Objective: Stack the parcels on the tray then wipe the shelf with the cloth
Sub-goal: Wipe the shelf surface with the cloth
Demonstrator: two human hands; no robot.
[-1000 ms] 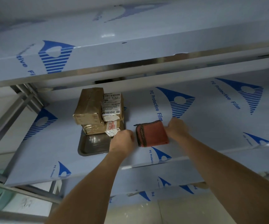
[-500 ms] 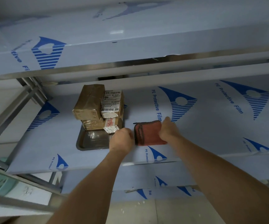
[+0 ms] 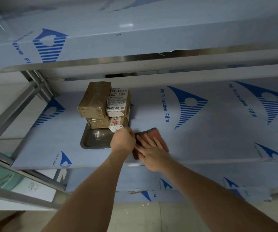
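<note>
- Our right hand lies flat on the red cloth, fingers straight, pressing it onto the shelf.
- Our left hand is curled at the tray corner, just left of the cloth; can't tell if it's actually gripping the rim.
- The parcels sit stacked on the tray's far end, just beyond the left hand.

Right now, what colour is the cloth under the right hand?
Reddish-brown cloth, with a dark netted edge, seen in the head view.
</note>
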